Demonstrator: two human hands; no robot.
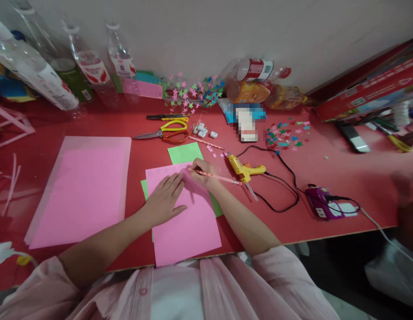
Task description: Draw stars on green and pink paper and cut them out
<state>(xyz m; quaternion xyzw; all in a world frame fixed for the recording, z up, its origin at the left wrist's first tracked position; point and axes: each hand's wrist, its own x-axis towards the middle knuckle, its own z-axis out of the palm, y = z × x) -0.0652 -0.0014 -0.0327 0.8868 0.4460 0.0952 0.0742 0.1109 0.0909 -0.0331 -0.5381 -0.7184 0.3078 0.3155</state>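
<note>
A pink sheet of paper (188,229) lies in front of me on the red table, on top of light green paper (184,153) that shows at its edges. Spread flat on the sheet, my left hand (165,198) presses it down with the fingers pointing to its top. My right hand (203,172) grips a pink pencil (223,178) near the top edge of the sheet. The pencil slants down to the right, its eraser end over the table. Faint marks run along the top of the sheet; the pencil's tip is hard to make out.
A pink paper stack (83,191) lies left. Scissors (161,132) and a yellow glue gun (244,168) lie beyond my hands; its black cord runs to a purple power strip (323,202). Star cutouts (193,93) and plastic bottles (93,66) line the wall.
</note>
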